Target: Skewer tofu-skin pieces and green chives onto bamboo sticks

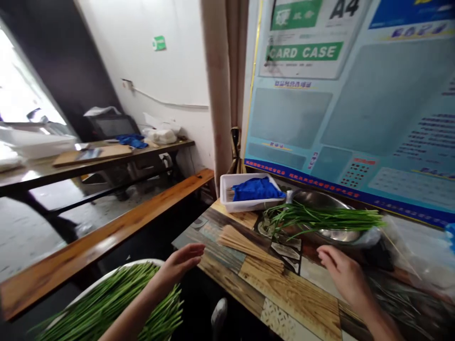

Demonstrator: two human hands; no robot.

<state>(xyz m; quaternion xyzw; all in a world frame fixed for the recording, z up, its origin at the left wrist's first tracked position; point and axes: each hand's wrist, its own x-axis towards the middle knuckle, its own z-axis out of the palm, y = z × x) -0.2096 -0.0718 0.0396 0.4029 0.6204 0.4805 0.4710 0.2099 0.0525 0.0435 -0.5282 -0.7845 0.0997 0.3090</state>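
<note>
My left hand hovers over the gap between the table and a white tub, its fingers stretched out with nothing in them. Below it, long green garlic chives fill the tub. Over the patterned table is my right hand, fingers loosely bent and apart, with nothing seen in it. To its left lies a fanned stack of thin wooden skewers. Beyond it, a bunch of chives rests across a metal bowl.
A white plastic bin with a blue cloth stands at the table's far corner. Clear plastic bags lie at the right. A wooden bench runs along the left, before another table. A poster board rises behind.
</note>
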